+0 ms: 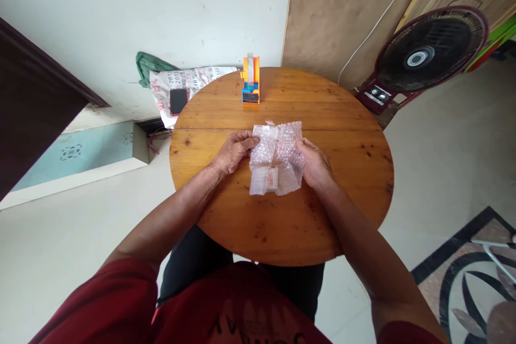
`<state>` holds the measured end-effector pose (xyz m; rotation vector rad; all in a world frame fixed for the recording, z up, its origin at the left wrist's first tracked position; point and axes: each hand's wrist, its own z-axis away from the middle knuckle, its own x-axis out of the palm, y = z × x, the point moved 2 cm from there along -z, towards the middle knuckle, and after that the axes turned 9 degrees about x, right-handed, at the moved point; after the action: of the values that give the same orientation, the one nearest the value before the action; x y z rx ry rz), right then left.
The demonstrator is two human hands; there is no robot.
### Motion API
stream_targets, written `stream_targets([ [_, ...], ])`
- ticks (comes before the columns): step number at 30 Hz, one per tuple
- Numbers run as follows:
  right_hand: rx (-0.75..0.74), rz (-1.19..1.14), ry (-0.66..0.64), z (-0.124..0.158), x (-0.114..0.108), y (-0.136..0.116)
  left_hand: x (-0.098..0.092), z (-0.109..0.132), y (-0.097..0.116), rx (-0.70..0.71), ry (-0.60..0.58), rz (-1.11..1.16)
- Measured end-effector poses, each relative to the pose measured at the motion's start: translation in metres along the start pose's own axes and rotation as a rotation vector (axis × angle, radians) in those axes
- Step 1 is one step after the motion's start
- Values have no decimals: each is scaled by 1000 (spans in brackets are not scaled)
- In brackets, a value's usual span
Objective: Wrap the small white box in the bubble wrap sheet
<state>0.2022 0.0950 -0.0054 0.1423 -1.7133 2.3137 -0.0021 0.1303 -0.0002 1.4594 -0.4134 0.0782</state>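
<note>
A sheet of clear bubble wrap is held over the middle of the round wooden table. Under or inside its lower part shows a small pale box with red marks. My left hand pinches the left edge of the wrap between thumb and fingers. On the other side, my right hand grips the right edge, thumb on top. An orange and blue tape dispenser with a roll of clear tape stands beyond the wrap, near the table's far edge.
Behind the table's left edge, a dark phone-like object lies on a white printed sack, beside a green bag. A dark red fan stands at the right. A wall rises behind the table.
</note>
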Motion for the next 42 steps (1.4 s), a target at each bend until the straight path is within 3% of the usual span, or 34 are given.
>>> stream_targets([
  [5, 20, -38, 5, 1, 1, -1, -2, -1, 0, 56, -8, -56],
  [12, -5, 1, -14, -2, -2, 2, -7, -3, 0, 107, 71, -121],
  [19, -21, 46, -31, -3, -3, 4, -9, -1, 10, 366, 220, -153],
  [23, 3, -14, -17, -4, -3, 5, -1, 10, 18, 440, 148, -229],
  [27, 1, 18, -35, -2, -1, 4, 5, 15, 15, 370, 24, -264],
  [33, 44, -49, -198, 5, 8, -1, 5, 11, 1, 346, -141, -294],
  [38, 87, -141, -304, 9, 13, 0, 3, 4, -7, 382, -153, -250],
  [42, 92, -136, -309, 9, 14, 2, 5, 3, -10, 374, -192, -233],
])
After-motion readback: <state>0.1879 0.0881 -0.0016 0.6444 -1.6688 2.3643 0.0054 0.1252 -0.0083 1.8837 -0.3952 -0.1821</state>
